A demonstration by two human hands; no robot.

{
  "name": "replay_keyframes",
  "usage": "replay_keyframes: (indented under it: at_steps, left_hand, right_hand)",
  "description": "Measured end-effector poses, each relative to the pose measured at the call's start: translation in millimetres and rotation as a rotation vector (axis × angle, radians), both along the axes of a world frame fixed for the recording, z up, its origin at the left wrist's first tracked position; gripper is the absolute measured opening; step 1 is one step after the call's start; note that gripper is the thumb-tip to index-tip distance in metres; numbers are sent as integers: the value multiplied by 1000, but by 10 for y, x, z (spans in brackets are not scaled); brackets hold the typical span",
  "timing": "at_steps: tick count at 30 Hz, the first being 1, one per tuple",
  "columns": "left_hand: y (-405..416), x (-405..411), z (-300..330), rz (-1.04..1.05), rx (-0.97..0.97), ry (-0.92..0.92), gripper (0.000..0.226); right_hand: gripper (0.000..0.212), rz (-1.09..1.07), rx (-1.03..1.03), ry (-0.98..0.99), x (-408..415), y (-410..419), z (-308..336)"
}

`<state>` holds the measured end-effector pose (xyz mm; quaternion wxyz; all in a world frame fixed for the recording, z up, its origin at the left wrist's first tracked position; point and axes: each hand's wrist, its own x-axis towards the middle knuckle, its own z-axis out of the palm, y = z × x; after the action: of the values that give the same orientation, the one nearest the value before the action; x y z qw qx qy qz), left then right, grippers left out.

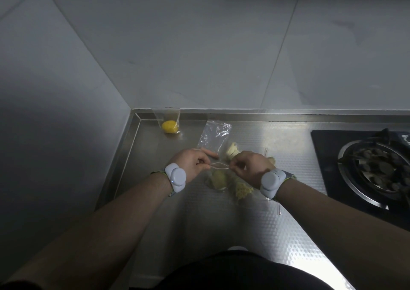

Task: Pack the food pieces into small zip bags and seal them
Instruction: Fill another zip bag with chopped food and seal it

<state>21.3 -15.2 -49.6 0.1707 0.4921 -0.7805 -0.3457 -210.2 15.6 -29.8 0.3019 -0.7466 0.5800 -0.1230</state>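
My left hand [192, 162] and my right hand [248, 164] pinch the two ends of the mouth of a small clear zip bag [218, 176], held just above the steel counter [221, 223]. A greenish-yellow food piece lies inside this bag. The bag's mouth is slightly apart between my fingers. A pale crumbly food piece [243, 191] lies on the counter beside it. An orange sausage [210, 152] and a pale yellow piece [233, 151] lie just beyond my hands. Behind them lies an empty clear zip bag [214, 134].
A zip bag holding a round yellow piece [169, 125] leans against the back wall at the counter's far left corner. A black gas stove [366, 167] with a metal burner ring fills the right side. Tiled walls rise at the back and left.
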Motion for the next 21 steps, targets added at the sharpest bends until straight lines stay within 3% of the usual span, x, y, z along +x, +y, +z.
replay_keyframes:
  at_steps: [21]
  left_hand:
    - [26, -125, 30, 29, 73, 6, 9]
  right_hand:
    - [11, -17, -29, -2, 31, 2, -15]
